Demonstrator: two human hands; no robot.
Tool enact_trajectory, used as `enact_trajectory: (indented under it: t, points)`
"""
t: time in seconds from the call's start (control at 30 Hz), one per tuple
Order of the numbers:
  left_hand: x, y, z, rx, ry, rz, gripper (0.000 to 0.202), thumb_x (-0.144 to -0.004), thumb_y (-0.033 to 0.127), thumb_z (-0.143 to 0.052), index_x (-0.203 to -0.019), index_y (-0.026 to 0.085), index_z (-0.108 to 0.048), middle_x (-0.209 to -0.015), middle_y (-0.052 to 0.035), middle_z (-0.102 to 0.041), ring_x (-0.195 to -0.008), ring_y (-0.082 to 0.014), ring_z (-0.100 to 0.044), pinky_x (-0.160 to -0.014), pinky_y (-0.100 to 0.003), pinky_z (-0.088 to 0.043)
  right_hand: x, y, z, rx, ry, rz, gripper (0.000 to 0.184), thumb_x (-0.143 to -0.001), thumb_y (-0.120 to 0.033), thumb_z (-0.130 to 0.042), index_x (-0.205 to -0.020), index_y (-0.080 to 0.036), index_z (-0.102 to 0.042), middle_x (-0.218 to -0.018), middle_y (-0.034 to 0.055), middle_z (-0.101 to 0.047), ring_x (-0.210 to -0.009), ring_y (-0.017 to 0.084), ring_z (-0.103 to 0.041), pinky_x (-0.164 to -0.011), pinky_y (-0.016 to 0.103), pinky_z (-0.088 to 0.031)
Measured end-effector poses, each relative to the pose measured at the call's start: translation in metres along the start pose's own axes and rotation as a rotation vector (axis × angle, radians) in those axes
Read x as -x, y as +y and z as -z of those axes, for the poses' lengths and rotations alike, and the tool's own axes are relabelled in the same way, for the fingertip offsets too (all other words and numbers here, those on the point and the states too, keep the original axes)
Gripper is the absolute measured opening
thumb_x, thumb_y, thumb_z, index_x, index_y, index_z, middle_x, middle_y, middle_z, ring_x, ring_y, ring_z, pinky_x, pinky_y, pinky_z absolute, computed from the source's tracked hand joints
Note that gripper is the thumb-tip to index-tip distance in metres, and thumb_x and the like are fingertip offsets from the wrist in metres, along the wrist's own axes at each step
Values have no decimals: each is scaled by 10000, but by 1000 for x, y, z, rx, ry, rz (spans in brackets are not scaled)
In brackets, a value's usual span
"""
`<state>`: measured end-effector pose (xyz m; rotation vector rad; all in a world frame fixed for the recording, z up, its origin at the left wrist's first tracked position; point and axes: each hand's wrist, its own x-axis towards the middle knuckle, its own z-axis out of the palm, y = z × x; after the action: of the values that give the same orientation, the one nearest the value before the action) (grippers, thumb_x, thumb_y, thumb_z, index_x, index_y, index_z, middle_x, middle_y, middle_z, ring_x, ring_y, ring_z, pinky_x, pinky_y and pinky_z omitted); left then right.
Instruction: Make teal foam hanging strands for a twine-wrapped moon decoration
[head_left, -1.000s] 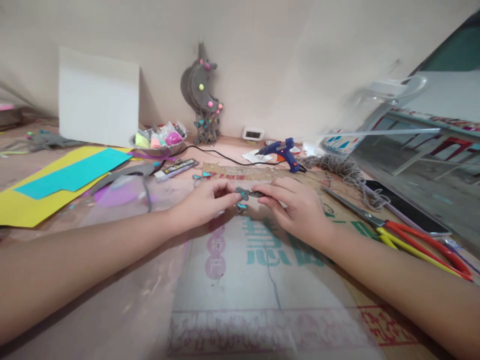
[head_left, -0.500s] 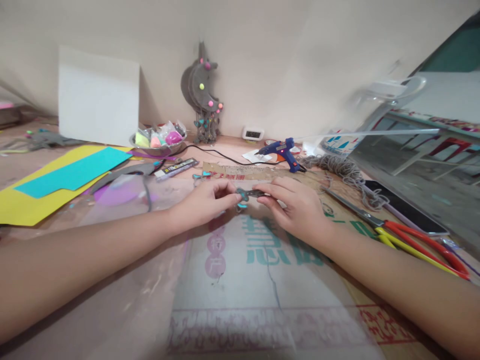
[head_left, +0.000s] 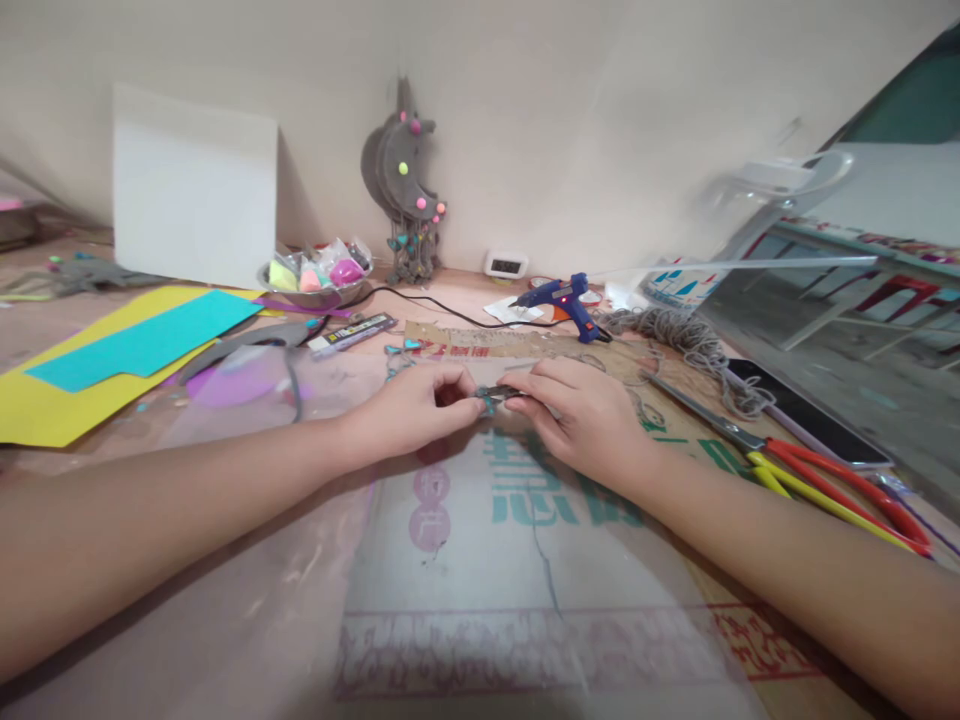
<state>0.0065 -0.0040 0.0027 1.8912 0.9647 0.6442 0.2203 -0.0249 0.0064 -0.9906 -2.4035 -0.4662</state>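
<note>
Over the printed cardboard, my two hands meet at a small grey and turquoise piece. My left hand pinches its left end between thumb and forefinger. From the other side, the fingers of my right hand are closed on its darker grey end. Fingertips cover much of the piece, so its exact kind is unclear. Just behind my left hand lie small turquoise bits with grey string.
A blue glue gun stands behind my hands, its black cord running left. At right are grey yarn, scissors and a phone. Coloured sheets and a bowl lie left. A grey moon decoration leans on the wall.
My hands have come slightly closer together. The small piece has turned and shows less between the fingertips. The view has shifted a little.
</note>
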Motion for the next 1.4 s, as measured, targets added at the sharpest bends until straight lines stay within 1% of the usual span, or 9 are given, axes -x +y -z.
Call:
enact_trajectory:
  t: [0.4, 0.6, 0.77, 0.9, 1.03, 1.13, 1.2, 1.3, 1.4]
  points:
    - [1, -2, 0, -57, 10, -54, 187, -826, 311, -526, -704, 168, -520, -565, 42, -570, -495, -77, -487, -499, -191, -370, 1, 4, -3, -39, -31, -6, 247, -939, -301, -472, -1045, -178, -658, -824, 50, -658, -773, 173, -578, -694, 288, -421]
    - [0, -1, 1, 17, -17, -19, 183, -826, 306, -524, -704, 169, -517, -570, 31, -576, -494, -83, -503, -475, -187, -373, 1, 3, 0, -89, 15, -27, 237, -927, -305, -490, -1024, -181, -668, -824, 55, -656, -763, 170, -587, -680, 284, -433]
    - [0, 0, 0, 50, -26, 11, 187, -832, 304, -522, -698, 176, -495, -541, 38, -557, -445, -80, -482, -442, -188, -353, 0, 1, 0, -101, -4, -48, 252, -928, -325, -480, -1031, -192, -668, -832, 59, -656, -785, 182, -596, -691, 293, -443]
    - [-1, 0, 1, 50, -5, -29, 210, -843, 326, -533, -705, 170, -511, -565, 37, -530, -482, -81, -480, -467, -197, -355, 0, 6, -4, -223, 0, -224, 254, -926, -329, -474, -1033, -199, -665, -836, 51, -669, -771, 185, -608, -688, 305, -461]
    - [-4, -4, 1, 112, 25, -114, 205, -864, 349, -531, -805, 155, -556, -737, -12, -608, -678, -121, -578, -628, -236, -436, 0, 20, -14, -324, 68, -441, 275, -890, -320, -509, -1079, -170, -641, -977, 83, -687, -863, 217, -625, -763, 349, -483]
    - [-4, -7, 0, 264, 35, -82, 221, -876, 373, -520, -863, 152, -525, -802, -36, -638, -742, -140, -621, -707, -267, -470, -1, 30, -22, -333, 11, -469, 321, -881, -267, -493, -1155, -154, -616, -1031, 100, -676, -924, 228, -616, -833, 376, -476]
    - [-2, -7, -1, 296, 45, -81, 235, -883, 391, -503, -842, 159, -493, -759, -21, -623, -679, -123, -605, -656, -247, -467, -2, 33, -25, -317, -44, -470, 361, -873, -234, -488, -1207, -144, -592, -1021, 104, -672, -917, 226, -613, -838, 381, -480]
    - [4, 2, 0, 134, 100, -116, 237, -895, 397, -466, -839, 169, -496, -618, 39, -523, -542, -93, -506, -542, -209, -403, -2, 32, -26, -289, -101, -429, 358, -863, -213, -497, -1202, -152, -596, -1072, 111, -664, -961, 236, -613, -865, 402, -477]
    - [13, 25, 10, -167, 54, -196, 224, -880, 363, -479, -851, 169, -587, -665, 22, -566, -595, -106, -518, -584, -219, -401, -1, 31, -25, -276, -119, -333, 356, -872, -206, -492, -1215, -184, -586, -1125, 99, -656, -1026, 236, -605, -896, 417, -468]
